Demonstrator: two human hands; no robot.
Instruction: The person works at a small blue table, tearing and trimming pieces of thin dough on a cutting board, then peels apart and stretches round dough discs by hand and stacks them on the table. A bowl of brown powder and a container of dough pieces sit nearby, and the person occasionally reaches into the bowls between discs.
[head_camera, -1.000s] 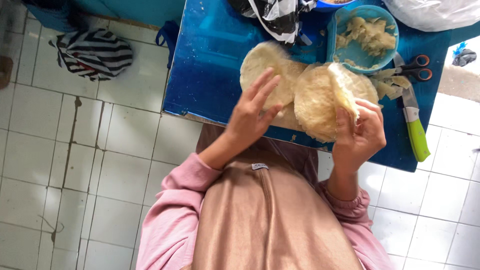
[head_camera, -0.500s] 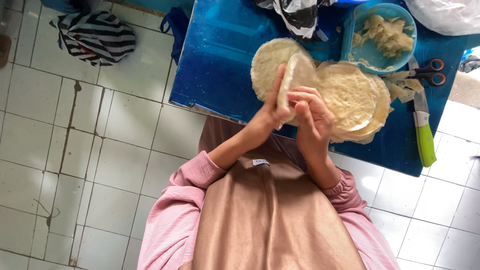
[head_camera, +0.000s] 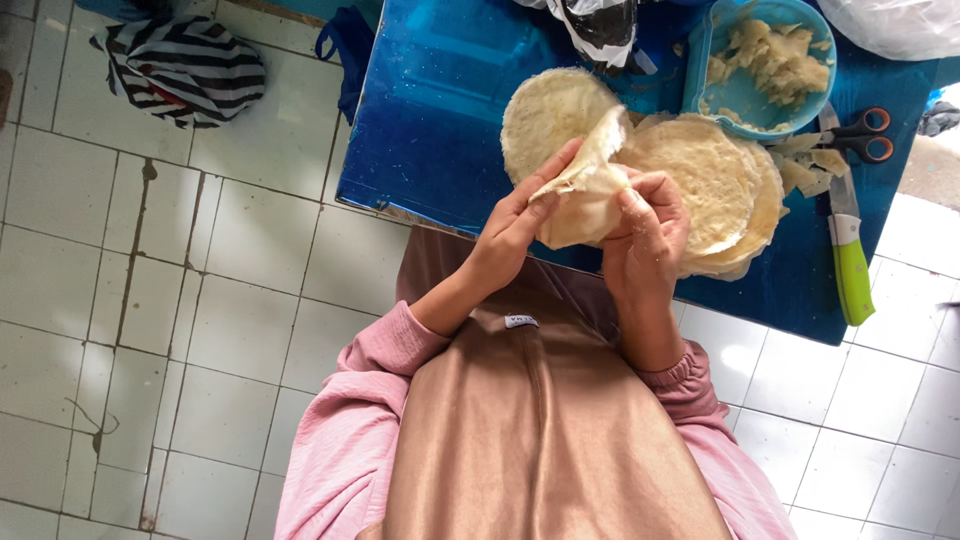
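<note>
Here, folded wrapper (head_camera: 580, 200) between both hands

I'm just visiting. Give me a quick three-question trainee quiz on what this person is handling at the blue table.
1. True or false: both hands hold the folded wrapper.
2. Which tool lies nearest the green-handled knife? A) scissors B) spoon C) fork
3. What holds the pale filling?

Key:
1. True: the left hand and right hand both grip it.
2. A, the scissors.
3. The blue bowl, on the blue table.
</note>
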